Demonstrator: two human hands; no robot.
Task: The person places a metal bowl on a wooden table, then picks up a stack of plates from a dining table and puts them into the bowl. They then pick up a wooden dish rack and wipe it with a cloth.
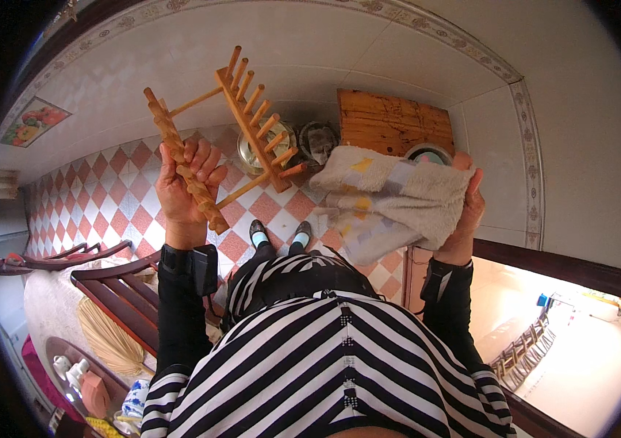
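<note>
My left hand [192,175] is closed around one side of a wooden dish rack [253,137], which it holds up in the air. The rack has two rails joined by thin crossbars. A row of round pegs sticks out of the far rail; the near rail's pegs are seen almost end-on. From my right hand [466,202] hangs a pale terry towel [392,191] with yellow and lavender patches, its lower part folded and drooping. Rack and towel are apart. The towel covers most of my right palm and fingers.
By the wall stand a wooden board or tabletop [392,123], a round metal vessel [264,145] and a dark-rimmed bowl [318,141]. A basin [429,155] shows behind the towel. At left are wooden chairs [118,295], a palm-leaf fan [110,334] and a table with cups [77,372]. A doorway [562,328] opens at right.
</note>
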